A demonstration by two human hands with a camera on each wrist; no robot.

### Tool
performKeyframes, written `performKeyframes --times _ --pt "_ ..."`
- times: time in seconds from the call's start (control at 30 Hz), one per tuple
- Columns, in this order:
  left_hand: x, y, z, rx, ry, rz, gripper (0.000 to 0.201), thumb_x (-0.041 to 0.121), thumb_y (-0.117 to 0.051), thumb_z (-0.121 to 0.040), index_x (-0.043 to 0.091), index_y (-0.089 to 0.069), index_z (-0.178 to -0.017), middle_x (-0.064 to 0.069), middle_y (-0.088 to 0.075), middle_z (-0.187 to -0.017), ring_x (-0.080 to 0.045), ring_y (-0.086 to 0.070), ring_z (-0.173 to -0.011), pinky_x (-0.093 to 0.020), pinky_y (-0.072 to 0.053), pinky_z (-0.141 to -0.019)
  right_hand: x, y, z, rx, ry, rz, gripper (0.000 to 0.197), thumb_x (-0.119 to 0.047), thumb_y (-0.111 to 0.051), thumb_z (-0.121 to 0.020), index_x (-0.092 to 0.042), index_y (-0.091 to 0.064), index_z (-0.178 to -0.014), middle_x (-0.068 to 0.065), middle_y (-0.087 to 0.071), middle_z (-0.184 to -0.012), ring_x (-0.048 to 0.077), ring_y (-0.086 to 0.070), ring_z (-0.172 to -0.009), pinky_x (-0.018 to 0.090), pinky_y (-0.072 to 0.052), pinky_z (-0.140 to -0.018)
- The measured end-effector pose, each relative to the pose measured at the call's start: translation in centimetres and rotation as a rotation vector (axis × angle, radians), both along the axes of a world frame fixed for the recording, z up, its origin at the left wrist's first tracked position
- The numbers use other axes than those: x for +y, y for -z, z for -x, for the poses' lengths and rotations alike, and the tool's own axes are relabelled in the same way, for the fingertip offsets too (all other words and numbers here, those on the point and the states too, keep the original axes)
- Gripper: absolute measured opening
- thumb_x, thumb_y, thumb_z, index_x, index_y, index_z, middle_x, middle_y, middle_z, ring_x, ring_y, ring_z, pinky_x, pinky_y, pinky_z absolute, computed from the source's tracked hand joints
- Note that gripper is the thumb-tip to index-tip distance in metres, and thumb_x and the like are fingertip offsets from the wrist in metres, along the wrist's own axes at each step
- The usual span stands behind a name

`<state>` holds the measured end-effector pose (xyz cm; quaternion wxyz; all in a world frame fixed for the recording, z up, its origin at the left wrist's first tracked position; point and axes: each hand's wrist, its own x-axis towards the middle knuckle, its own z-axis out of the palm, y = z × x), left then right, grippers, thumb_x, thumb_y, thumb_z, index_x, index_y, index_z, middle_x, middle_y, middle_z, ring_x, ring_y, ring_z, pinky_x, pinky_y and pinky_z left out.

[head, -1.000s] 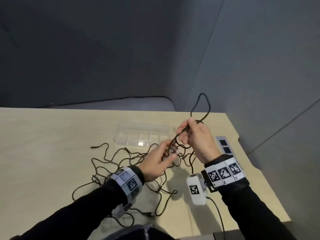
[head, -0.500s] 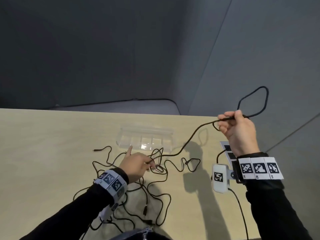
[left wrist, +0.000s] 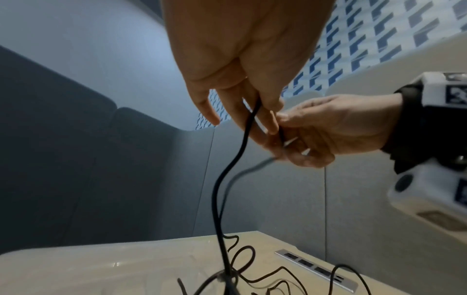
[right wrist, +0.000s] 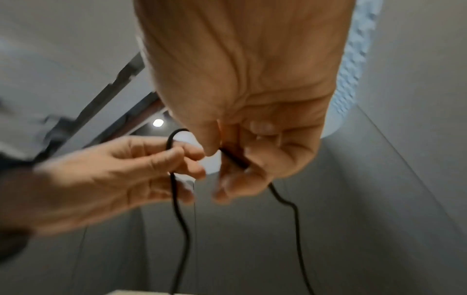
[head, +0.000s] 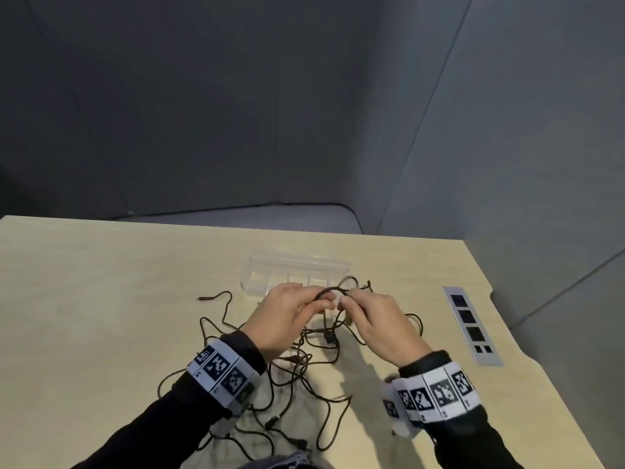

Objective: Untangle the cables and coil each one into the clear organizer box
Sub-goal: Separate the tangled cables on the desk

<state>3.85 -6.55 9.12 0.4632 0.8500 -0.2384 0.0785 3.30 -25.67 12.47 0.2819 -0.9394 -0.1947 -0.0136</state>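
Setting: grey padded walls enclose a pale wooden table (head: pixel 101 299), seen from the head camera.
Left hand: the left hand (head: pixel 284 319) is raised above the table, its fingers (left wrist: pixel 252 123) pinching a black cable (head: pixel 329 290).
Right hand: the right hand (head: pixel 378 323) meets it fingertip to fingertip, thumb and fingers clamped on the same cable; a short arc of it bridges the two hands.
Cable run: from each grip a strand hangs down to the tabletop.
Tangle: a loose heap of black cables (head: pixel 291 377) sprawls on the table beneath and before the wrists.
Organizer: the clear organizer box (head: pixel 297 270) sits on the table just beyond the hands.
Also on the table: a silver socket strip (head: pixel 471 324) is set in at the right edge.
Wrists: marker bands (head: pixel 223 374) over dark sleeves.
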Motion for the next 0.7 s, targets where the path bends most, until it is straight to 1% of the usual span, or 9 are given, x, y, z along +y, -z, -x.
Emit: performKeyframes --times 0.07,0.13,0.2,0.3,0.37,0.5,0.6,0.67,0.7 --pt "0.3 0.1 -0.2 0.060 -0.026 0.029 0.015 0.030 -0.054 -0.093 0.021 -0.066 -0.094 0.012 -0.069 -0.079 -0.006 -0.064 -0.077 -0.027 -0.050 -0.078 -0.4 -0.1 -0.3 -0.041 0.030 -0.004 0.026 -0.027 -0.044 -0.097 -0.018 -0.059 -0.079 -0.008 -0.056 -0.070 0.014 -0.053 -0.069 0.031 -0.042 -0.069" --pt "0.4 1.1 -0.4 0.103 -0.007 -0.042 0.012 0.021 -0.051 -0.095 0.018 -0.063 -0.093 0.012 -0.063 -0.074 -0.007 -0.060 -0.073 -0.026 -0.049 -0.073 -1.3 -1.2 -0.4 -0.145 0.089 -0.078 0.025 -0.023 -0.047 -0.097 -0.018 -0.059 -0.075 -0.010 -0.054 -0.066 0.005 -0.050 -0.063 0.024 -0.041 -0.063" --pt "0.1 2.9 -0.2 0.198 0.030 -0.130 0.014 0.023 -0.045 -0.097 0.019 -0.058 -0.093 0.013 -0.058 -0.074 -0.006 -0.056 -0.072 -0.024 -0.046 -0.071 -2.7 -2.5 -0.4 -0.252 0.187 -0.193 0.024 -0.018 -0.049 -0.096 -0.020 -0.057 -0.073 -0.012 -0.051 -0.064 -0.003 -0.049 -0.060 0.010 -0.035 -0.058" --pt "-0.6 6.0 0.1 0.282 0.051 -0.226 0.016 0.026 -0.041 -0.099 0.021 -0.051 -0.087 0.012 -0.055 -0.078 -0.007 -0.052 -0.073 -0.019 -0.038 -0.068 -4.6 -4.5 -0.3 -0.416 0.343 -0.242 0.022 -0.019 -0.047 -0.094 -0.018 -0.057 -0.074 -0.011 -0.050 -0.064 -0.007 -0.049 -0.064 0.004 -0.032 -0.058" --pt "-0.7 7.7 0.1 0.315 0.075 -0.310 0.019 0.028 -0.039 -0.098 0.025 -0.050 -0.083 0.011 -0.054 -0.078 -0.007 -0.050 -0.073 -0.019 -0.036 -0.067 -6.0 -5.2 -0.2 -0.465 0.455 -0.265 0.023 -0.018 -0.046 -0.095 -0.015 -0.058 -0.076 -0.009 -0.048 -0.060 -0.005 -0.048 -0.061 0.007 -0.033 -0.058" --pt "0.2 9.9 0.2 0.452 0.046 -0.380 0.024 0.031 -0.036 -0.097 0.025 -0.048 -0.076 0.003 -0.058 -0.076 -0.018 -0.054 -0.075 -0.034 -0.043 -0.073 -9.6 -7.0 -0.1 -0.544 0.678 -0.392 0.023 -0.019 -0.045 -0.097 -0.017 -0.061 -0.081 -0.002 -0.056 -0.067 0.005 -0.046 -0.060 0.016 -0.035 -0.060" --pt "1.2 9.9 0.0 0.429 0.009 -0.358 0.037 0.048 -0.030 -0.090 0.025 -0.055 -0.074 0.005 -0.064 -0.077 -0.013 -0.059 -0.078 -0.034 -0.048 -0.076 -11.6 -6.4 -0.5 -0.476 0.724 -0.341 0.023 -0.025 -0.044 -0.097 -0.020 -0.065 -0.089 -0.001 -0.061 -0.071 0.008 -0.052 -0.059 0.028 -0.045 -0.067" --pt "1.2 8.7 -0.4 0.392 -0.010 -0.260 0.043 0.052 -0.028 -0.088 0.025 -0.058 -0.073 0.005 -0.066 -0.075 -0.012 -0.061 -0.077 -0.036 -0.049 -0.078 -12.0 -5.2 -0.9 -0.327 0.763 -0.173 0.025 -0.026 -0.043 -0.097 -0.018 -0.064 -0.107 0.008 -0.066 -0.094 0.024 -0.062 -0.078 0.040 -0.051 -0.079" --pt "1.2 7.9 -0.5 0.388 -0.042 -0.169 0.039 0.048 -0.033 -0.092 0.025 -0.059 -0.073 0.004 -0.066 -0.074 -0.013 -0.062 -0.076 -0.036 -0.050 -0.077 -11.6 -4.6 -1.2 -0.212 0.765 -0.053 0.028 -0.023 -0.044 -0.096 -0.014 -0.058 -0.118 0.016 -0.061 -0.112 0.033 -0.061 -0.092 0.044 -0.049 -0.086"
